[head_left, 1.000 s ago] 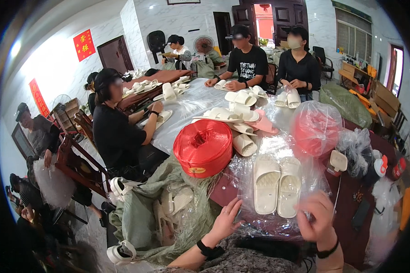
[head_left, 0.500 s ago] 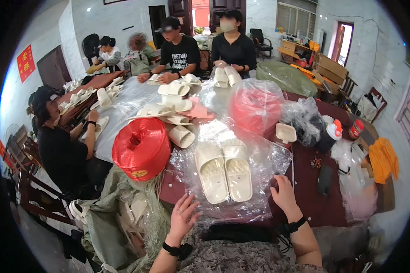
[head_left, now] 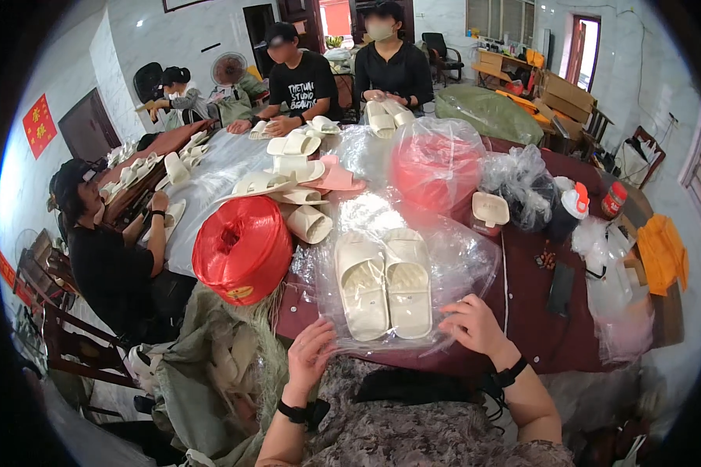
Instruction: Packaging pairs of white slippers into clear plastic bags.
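Note:
A pair of cream slippers lies side by side under clear film, toes pointing away from me. They are inside or beneath a clear plastic bag spread on the table in front of me. My left hand has its fingers drawn together on the bag's near left edge. At the near right edge, my right hand pinches the film between thumb and fingers. Both hands are a little apart from the slippers.
A red roll of plastic twine stands left of the bag, beside a pile of cream slippers and a pink slipper. Right are a bagged red roll, a dark bottle and a phone. Co-workers sit around the table.
My hands have come onto the bag's near edge, their fingers closing on the film. That edge has moved away from me, nearer the slippers' heels.

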Available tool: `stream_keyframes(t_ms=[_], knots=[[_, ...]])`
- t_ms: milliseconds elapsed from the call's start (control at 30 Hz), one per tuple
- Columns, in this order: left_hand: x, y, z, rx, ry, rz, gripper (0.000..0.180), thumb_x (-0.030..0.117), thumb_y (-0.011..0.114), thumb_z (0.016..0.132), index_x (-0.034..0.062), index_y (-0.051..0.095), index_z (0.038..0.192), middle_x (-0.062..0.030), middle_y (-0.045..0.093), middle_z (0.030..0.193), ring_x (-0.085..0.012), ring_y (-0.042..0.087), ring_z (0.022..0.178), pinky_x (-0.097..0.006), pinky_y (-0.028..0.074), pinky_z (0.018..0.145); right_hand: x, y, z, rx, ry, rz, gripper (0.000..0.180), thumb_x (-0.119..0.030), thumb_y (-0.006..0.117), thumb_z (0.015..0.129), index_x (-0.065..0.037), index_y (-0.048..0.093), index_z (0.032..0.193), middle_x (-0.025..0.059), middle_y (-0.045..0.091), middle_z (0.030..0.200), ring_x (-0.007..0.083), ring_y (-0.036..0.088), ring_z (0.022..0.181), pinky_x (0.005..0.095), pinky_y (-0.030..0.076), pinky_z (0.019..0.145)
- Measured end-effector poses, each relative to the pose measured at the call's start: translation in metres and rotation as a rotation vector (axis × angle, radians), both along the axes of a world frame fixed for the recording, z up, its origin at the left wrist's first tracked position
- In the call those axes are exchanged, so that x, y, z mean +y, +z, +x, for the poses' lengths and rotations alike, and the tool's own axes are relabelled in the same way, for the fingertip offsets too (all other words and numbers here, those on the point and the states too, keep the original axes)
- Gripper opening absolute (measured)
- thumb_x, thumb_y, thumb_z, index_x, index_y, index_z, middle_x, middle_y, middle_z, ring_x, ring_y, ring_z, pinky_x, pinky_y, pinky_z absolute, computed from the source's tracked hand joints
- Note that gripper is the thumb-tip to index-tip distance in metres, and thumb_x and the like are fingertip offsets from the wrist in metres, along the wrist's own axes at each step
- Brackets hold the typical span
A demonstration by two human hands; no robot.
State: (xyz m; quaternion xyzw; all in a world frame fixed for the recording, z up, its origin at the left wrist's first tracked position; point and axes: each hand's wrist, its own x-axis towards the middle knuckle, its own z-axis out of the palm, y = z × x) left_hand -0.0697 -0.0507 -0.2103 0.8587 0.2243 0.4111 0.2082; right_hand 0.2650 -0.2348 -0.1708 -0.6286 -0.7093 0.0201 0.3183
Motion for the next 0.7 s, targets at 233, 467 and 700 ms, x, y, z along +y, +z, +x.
stream_keyframes(t_ms=[233, 467, 700], knots=[[0.007, -0.012, 0.02, -0.058, 0.093, -0.693, 0.011, 0.01, 0.073, 0.083, -0.0005, 0.071, 0.084, -0.0103, 0.07, 0.073, -0.0186, 0.066, 0.063, -0.032, 0.052, 0.063, 0.011, -0.028, 0.001, 0.31, -0.154, -0.013, 0.02, -0.016, 0.061, 0.088, -0.005, 0.071, 0.075, 0.0085, 0.071, 0.087, 0.026, 0.06, 0.077, 0.0348, 0.046, 0.075], [0.017, -0.012, 0.049, 0.07, 0.342, -0.631, 0.035, 0.028, 0.076, 0.08, 0.0037, 0.065, 0.103, -0.008, 0.067, 0.066, -0.0218, 0.067, 0.061, -0.036, 0.051, 0.06, 0.017, -0.043, -0.008, 0.454, -0.43, -0.023, 0.012, -0.014, 0.07, 0.079, -0.003, 0.068, 0.076, 0.009, 0.068, 0.082, 0.0269, 0.062, 0.077, 0.0385, 0.048, 0.077], [0.002, -0.005, 0.045, 0.349, 0.483, -0.461, 0.07, 0.036, 0.076, 0.079, 0.0114, 0.046, 0.137, -0.014, 0.069, 0.077, -0.0349, 0.068, 0.072, -0.048, 0.054, 0.065, 0.014, 0.012, -0.069, -0.087, -0.375, 0.275, 0.039, -0.009, 0.068, 0.074, -0.005, 0.057, 0.112, 0.0189, 0.054, 0.12, 0.0409, 0.049, 0.114, 0.0503, 0.04, 0.098]])
